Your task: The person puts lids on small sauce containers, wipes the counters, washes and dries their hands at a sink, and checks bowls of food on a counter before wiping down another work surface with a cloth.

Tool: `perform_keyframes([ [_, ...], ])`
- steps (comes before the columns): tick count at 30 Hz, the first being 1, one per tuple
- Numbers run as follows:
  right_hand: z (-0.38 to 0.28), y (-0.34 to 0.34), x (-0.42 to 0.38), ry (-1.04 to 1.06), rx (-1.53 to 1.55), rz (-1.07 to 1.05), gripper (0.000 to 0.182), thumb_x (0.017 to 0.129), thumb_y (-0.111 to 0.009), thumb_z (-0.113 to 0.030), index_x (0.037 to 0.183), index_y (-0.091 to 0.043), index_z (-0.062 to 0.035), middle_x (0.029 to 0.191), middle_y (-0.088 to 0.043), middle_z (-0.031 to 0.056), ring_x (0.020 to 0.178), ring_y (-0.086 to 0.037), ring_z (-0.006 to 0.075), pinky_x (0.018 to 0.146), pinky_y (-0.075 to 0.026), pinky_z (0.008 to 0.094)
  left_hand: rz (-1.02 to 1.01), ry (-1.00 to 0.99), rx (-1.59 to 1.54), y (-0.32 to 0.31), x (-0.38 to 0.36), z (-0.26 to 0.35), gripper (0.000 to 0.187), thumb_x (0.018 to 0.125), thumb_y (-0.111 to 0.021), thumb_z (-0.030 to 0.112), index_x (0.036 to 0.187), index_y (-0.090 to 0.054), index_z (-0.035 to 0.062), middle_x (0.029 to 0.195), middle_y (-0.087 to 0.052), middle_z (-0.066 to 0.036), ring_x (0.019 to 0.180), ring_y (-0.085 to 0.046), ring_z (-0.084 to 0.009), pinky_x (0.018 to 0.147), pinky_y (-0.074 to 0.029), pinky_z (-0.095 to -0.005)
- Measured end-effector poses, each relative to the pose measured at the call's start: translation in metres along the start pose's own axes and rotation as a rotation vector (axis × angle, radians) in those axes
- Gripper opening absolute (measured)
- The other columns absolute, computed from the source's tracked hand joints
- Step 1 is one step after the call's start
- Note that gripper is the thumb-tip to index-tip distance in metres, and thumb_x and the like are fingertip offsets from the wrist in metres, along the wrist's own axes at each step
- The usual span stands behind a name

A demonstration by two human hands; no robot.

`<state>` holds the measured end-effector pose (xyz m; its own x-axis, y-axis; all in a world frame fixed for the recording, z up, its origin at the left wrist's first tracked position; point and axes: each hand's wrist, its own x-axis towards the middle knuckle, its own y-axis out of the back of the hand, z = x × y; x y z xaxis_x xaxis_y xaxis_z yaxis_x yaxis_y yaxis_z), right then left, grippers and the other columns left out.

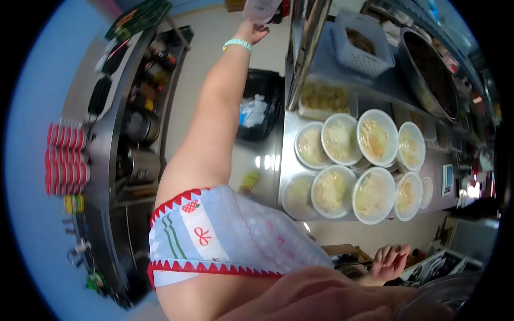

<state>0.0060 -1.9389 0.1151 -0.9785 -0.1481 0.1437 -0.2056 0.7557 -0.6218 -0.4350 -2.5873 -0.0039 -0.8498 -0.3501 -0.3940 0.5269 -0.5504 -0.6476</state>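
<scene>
My left hand, with a pale green band on its wrist, stretches out to the top of the view. Its fingers are bent around the edge of a translucent plastic package with a barcode label, partly cut off by the frame. At lower right, my right hand hangs in the air with loosely curled fingers apart and nothing visible in them. Between the hands, several round white bowls stand in two rows on a steel counter. Pale shredded food fills them.
A container of yellowish food sits behind the bowls. The shelf above holds a white plastic basket and a large metal basin of dark food. A black bin bag stands on the floor. Red-and-white stacks line the left counter.
</scene>
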Motion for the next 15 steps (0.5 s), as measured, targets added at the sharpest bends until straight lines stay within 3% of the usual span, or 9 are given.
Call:
perform_keyframes([
  [2, 0.035, -0.027, -0.026, 0.051, 0.003, 0.097, 0.02, 0.103, -0.039, -0.024, 0.096, -0.046, -0.0067, 0.055, -0.039, 0.0023, 0.049, -0.033, 0.0109, 0.042, -0.027, 0.0225, -0.166, -0.036, -0.321, -0.004, 0.014, 0.0, 0.014, 0.095, -0.046, 0.012, 0.09, -0.055, 0.0038, 0.074, -0.052, -0.004, 0.063, -0.051, -0.0173, 0.063, -0.048, -0.0342],
  [3, 0.047, -0.045, -0.039, 0.058, 0.013, 0.175, 0.02, 0.103, -0.039, -0.024, 0.096, -0.046, -0.0065, 0.055, -0.037, 0.002, 0.049, -0.033, 0.0109, 0.042, -0.028, 0.0225, -0.155, 0.005, -0.328, 0.016, 0.042, -0.01, 0.014, 0.095, -0.046, 0.012, 0.09, -0.055, 0.0038, 0.074, -0.052, -0.004, 0.063, -0.051, -0.0173, 0.063, -0.048, -0.0342],
  [4, 0.06, -0.057, -0.047, 0.042, 0.044, 0.213, 0.02, 0.102, -0.04, -0.024, 0.098, -0.047, -0.0062, 0.055, -0.036, 0.0019, 0.049, -0.034, 0.0109, 0.042, -0.028, 0.0225, -0.163, 0.049, -0.328, 0.028, 0.073, -0.008, 0.015, 0.094, -0.042, 0.008, 0.105, -0.052, 0.0044, 0.088, -0.056, -0.009, 0.075, -0.056, -0.0217, 0.066, -0.051, -0.0364],
  [6, 0.078, -0.081, -0.053, 0.007, 0.054, 0.28, 0.02, 0.102, -0.041, -0.024, 0.099, -0.047, -0.0057, 0.057, -0.038, 0.003, 0.049, -0.035, 0.011, 0.043, -0.03, 0.0219, -0.261, 0.073, -0.265, 0.052, 0.103, -0.018, 0.025, 0.095, -0.042, 0.008, 0.119, -0.05, 0.0044, 0.1, -0.057, -0.012, 0.092, -0.059, -0.0265, 0.078, -0.052, -0.0407],
  [9, 0.098, -0.108, -0.043, -0.018, -0.003, 0.263, 0.021, 0.102, -0.042, -0.023, 0.1, -0.047, -0.0036, 0.062, -0.042, 0.0047, 0.051, -0.036, 0.0111, 0.044, -0.032, 0.0219, -0.317, 0.202, -0.255, 0.023, 0.01, 0.005, 0.027, 0.096, -0.045, 0.015, 0.12, -0.051, 0.0043, 0.11, -0.057, -0.012, 0.103, -0.057, -0.0282, 0.089, -0.05, -0.0434],
  [10, 0.104, -0.118, -0.035, -0.012, 0.002, 0.269, 0.021, 0.101, -0.042, -0.023, 0.1, -0.047, -0.0034, 0.063, -0.043, 0.0048, 0.051, -0.037, 0.011, 0.044, -0.032, 0.0217, -0.456, 0.207, -0.371, 0.016, 0.006, 0.009, 0.034, 0.096, -0.047, 0.023, 0.124, -0.05, 0.0045, 0.122, -0.056, -0.014, 0.113, -0.053, -0.0294, 0.098, -0.045, -0.0455],
  [11, 0.11, -0.129, -0.03, -0.012, 0.006, 0.279, 0.021, 0.101, -0.042, -0.023, 0.1, -0.047, -0.0031, 0.064, -0.043, 0.0048, 0.052, -0.037, 0.011, 0.044, -0.032, 0.0215, -0.454, 0.22, -0.375, 0.017, 0.02, 0.005, 0.034, 0.096, -0.047, 0.023, 0.124, -0.05, 0.0045, 0.122, -0.056, -0.014, 0.113, -0.053, -0.0294, 0.098, -0.045, -0.0455],
  [13, 0.12, -0.139, -0.024, -0.022, -0.034, 0.278, 0.02, 0.101, -0.043, -0.022, 0.1, -0.048, -0.003, 0.065, -0.044, 0.005, 0.052, -0.037, 0.0109, 0.044, -0.032, 0.0215, -0.519, -0.026, -0.464, 0.021, 0.048, -0.004, 0.035, 0.094, -0.05, 0.023, 0.124, -0.05, 0.0051, 0.129, -0.054, -0.014, 0.116, -0.053, -0.0301, 0.099, -0.046, -0.0436],
  [15, 0.131, -0.149, -0.023, -0.019, -0.053, 0.305, 0.017, 0.1, -0.045, -0.02, 0.1, -0.047, -0.0032, 0.064, -0.043, 0.0048, 0.053, -0.037, 0.0107, 0.044, -0.032, 0.0205, -0.364, 0.022, -0.522, 0.03, 0.062, -0.011, 0.033, 0.092, -0.053, 0.022, 0.12, -0.054, 0.0055, 0.126, -0.056, -0.015, 0.113, -0.054, -0.0306, 0.091, -0.049, -0.0441],
])
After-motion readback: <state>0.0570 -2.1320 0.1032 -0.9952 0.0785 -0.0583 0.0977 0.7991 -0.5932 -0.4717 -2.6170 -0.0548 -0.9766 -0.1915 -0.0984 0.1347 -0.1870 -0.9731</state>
